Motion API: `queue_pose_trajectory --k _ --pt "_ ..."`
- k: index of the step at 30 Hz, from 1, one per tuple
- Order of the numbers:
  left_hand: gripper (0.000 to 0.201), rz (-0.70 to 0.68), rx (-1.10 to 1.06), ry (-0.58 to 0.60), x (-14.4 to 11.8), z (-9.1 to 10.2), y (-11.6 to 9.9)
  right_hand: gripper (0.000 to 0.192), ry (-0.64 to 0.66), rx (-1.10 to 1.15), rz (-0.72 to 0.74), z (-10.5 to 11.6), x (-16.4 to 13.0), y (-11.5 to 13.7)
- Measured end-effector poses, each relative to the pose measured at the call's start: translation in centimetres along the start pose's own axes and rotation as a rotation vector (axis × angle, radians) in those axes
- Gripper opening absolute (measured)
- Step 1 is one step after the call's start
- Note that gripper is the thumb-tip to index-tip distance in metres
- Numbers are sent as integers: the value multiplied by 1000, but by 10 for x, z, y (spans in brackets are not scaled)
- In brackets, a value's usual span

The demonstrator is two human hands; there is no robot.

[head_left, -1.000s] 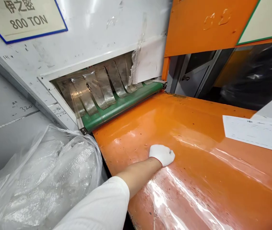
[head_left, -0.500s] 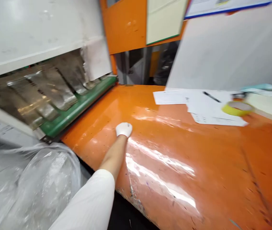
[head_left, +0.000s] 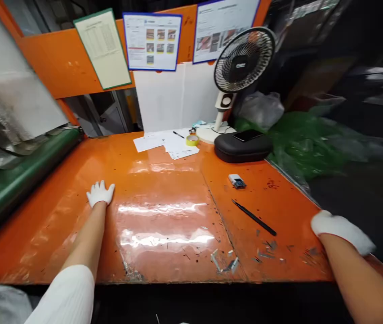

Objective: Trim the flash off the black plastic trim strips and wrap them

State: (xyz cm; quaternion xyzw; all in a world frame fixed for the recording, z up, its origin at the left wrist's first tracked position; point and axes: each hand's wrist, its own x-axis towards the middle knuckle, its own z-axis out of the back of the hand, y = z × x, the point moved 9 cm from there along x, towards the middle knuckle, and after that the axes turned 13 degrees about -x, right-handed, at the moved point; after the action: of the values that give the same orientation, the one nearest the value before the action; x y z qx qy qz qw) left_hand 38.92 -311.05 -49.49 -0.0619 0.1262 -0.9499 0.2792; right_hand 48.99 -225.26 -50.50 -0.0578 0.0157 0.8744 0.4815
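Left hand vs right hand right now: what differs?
Left hand is spread open; right hand is blurred, its grip unclear. Left hand is over the orange table, nearer the green roller; right hand is at the table's right edge. Both wear red-trimmed white gloves.
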Motion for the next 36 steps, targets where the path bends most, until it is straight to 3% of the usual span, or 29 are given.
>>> queue_pose_trajectory --k 2,8,17,26,36 --pt "81 0 1 -12 1 -4 -1 73 65 66 -79 0 0 -7" --pt "91 -75 -66 31 -6 -16 0 57 6 102 -54 -8 12 -15" --pt "97 -154 1 15 -47 3 17 53 -86 100 -25 -17 15 -33" --pt "83 -187 -30 -40 -55 4 34 60 -108 33 69 -29 -3 -36" --pt "57 -159 -78 -96 -54 4 42 64 -139 -91 162 -21 -33 -33"
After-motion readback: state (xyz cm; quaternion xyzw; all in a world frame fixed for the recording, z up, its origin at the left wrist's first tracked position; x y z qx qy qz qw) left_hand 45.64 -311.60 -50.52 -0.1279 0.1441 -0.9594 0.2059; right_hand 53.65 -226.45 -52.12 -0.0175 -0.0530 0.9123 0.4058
